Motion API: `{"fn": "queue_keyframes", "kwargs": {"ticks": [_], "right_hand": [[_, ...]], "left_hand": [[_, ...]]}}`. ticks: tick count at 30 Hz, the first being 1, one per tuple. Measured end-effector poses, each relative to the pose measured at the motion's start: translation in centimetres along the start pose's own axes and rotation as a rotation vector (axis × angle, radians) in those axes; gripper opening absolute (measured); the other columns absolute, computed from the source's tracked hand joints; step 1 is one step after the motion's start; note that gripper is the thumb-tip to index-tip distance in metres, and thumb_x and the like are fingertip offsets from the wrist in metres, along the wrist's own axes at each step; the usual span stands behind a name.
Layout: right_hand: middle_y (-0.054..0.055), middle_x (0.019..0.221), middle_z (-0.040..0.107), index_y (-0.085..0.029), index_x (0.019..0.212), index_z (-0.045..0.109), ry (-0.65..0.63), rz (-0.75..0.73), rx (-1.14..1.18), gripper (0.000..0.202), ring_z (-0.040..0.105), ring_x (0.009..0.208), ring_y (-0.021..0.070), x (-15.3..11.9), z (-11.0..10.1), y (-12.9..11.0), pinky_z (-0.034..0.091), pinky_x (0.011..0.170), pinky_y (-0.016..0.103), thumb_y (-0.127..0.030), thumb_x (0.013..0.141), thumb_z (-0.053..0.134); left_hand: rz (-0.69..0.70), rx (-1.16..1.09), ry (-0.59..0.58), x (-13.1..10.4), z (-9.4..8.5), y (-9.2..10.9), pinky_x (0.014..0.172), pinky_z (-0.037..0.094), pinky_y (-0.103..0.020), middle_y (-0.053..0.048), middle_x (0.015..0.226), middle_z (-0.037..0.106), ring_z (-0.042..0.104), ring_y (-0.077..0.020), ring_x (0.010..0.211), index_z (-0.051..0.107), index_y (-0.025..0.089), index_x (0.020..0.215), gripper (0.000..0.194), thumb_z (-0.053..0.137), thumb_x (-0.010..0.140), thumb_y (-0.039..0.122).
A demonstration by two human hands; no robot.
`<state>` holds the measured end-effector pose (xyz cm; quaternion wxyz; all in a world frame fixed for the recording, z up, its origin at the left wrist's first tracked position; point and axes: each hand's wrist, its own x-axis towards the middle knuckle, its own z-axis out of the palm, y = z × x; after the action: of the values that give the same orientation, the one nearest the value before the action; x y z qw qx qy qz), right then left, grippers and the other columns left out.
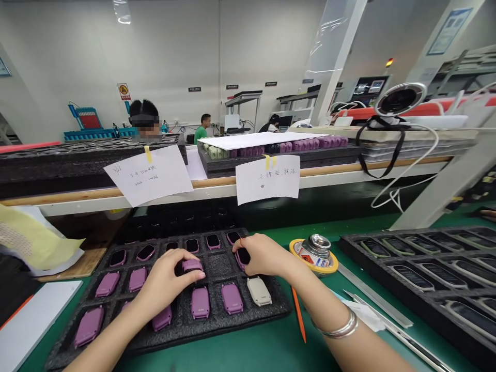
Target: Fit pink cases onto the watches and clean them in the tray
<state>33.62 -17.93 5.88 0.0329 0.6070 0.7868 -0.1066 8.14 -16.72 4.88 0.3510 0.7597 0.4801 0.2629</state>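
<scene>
A black foam tray (217,268) lies on the green bench in front of me, its pockets filled with several small purple devices (231,297) and one beige device (259,291). My left hand (166,281) rests over the tray's middle, fingers closed on a purple device (192,265) that sits partly out of its pocket. My right hand (263,254) is beside it, fingers curled around a dark-faced purple device (243,257) in the adjacent pocket. A silver bangle (339,329) circles my right wrist.
A round tin on a yellow disc (314,251) stands right of the tray, an orange pencil (298,313) and metal rulers (374,296) near it. Another black tray (434,274) fills the right. Paper notes (149,174) hang from a shelf; people sit at benches behind it.
</scene>
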Motion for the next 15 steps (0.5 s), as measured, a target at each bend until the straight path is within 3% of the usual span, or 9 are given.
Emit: {"fn": "queue_keyframes", "kwargs": {"ticks": [2, 4, 6, 8, 10, 12, 15], "right_hand": [[0.007, 0.114, 0.068, -0.017, 0.124, 0.062, 0.016, 0.010, 0.017, 0.032, 0.068, 0.098, 0.0213, -0.1, 0.1, 0.1, 0.057, 0.086, 0.042, -0.034, 0.096, 0.064], [0.007, 0.111, 0.069, -0.017, 0.123, 0.062, 0.042, 0.037, 0.018, 0.032, 0.068, 0.096, 0.0212, -0.4, 0.0, -0.3, 0.058, 0.084, 0.041, -0.032, 0.095, 0.066], [0.009, 0.105, 0.072, -0.014, 0.118, 0.065, 0.087, 0.074, 0.006, 0.029, 0.070, 0.097, 0.0250, -0.9, -0.6, -1.3, 0.058, 0.082, 0.041, -0.021, 0.089, 0.069], [0.013, 0.102, 0.074, -0.012, 0.109, 0.069, 0.147, 0.093, -0.006, 0.028, 0.072, 0.097, 0.0302, -2.0, -1.4, -3.0, 0.057, 0.079, 0.040, -0.008, 0.081, 0.066], [0.010, 0.104, 0.075, -0.016, 0.106, 0.070, 0.205, 0.064, 0.000, 0.034, 0.073, 0.095, 0.0302, -3.4, -1.9, -5.1, 0.057, 0.077, 0.037, -0.003, 0.077, 0.060], [0.004, 0.108, 0.076, -0.022, 0.114, 0.067, 0.294, -0.038, 0.029, 0.045, 0.074, 0.096, 0.0256, -4.8, -1.8, -6.9, 0.058, 0.077, 0.032, -0.003, 0.074, 0.057], [0.008, 0.121, 0.073, -0.018, 0.125, 0.060, 0.731, -0.376, 0.121, 0.055, 0.073, 0.104, 0.0238, -6.0, -0.7, -8.8, 0.060, 0.085, 0.032, -0.004, 0.072, 0.052]], "left_hand": [[-0.027, -0.162, 0.032, -1.1, 0.3, 0.1, 0.082, 0.052, -0.034, -0.009, 0.108, 0.073, 0.068, -0.0254, 0.098, 0.064, 0.022, 0.092, 0.034, 0.058, 0.084, 0.055], [-0.080, -0.288, 0.037, -2.2, 0.5, 0.6, 0.062, 0.052, -0.028, -0.009, 0.097, 0.075, 0.069, -0.0192, 0.076, 0.060, 0.021, 0.091, 0.038, 0.054, 0.088, 0.058], [-0.170, -0.494, 0.062, -3.1, 0.3, 1.3, 0.047, 0.041, -0.019, -0.006, 0.087, 0.074, 0.058, -0.0101, 0.055, 0.059, 0.020, 0.088, 0.037, 0.066, 0.083, 0.055], [-0.290, -0.856, 0.094, -3.6, 0.1, 2.0, 0.041, 0.031, -0.015, -0.001, 0.080, 0.072, 0.042, -0.0030, 0.044, 0.061, 0.019, 0.086, 0.032, 0.075, 0.079, 0.047], [-0.388, -1.171, 0.136, -3.8, 0.1, 2.4, 0.043, 0.037, -0.015, 0.001, 0.070, 0.068, 0.042, -0.0032, 0.042, 0.063, 0.017, 0.083, 0.021, 0.073, 0.083, 0.036], [-0.454, -1.279, 0.174, -3.8, 0.3, 2.7, 0.057, 0.051, -0.020, -0.001, 0.065, 0.066, 0.059, -0.0101, 0.055, 0.065, 0.016, 0.083, 0.010, 0.067, 0.087, 0.025], [-0.535, -1.315, 0.099, -4.0, 1.1, 3.1, 0.075, 0.060, -0.032, -0.005, 0.072, 0.071, 0.070, -0.0191, 0.077, 0.068, 0.014, 0.088, 0.012, 0.067, 0.090, 0.026]]}}
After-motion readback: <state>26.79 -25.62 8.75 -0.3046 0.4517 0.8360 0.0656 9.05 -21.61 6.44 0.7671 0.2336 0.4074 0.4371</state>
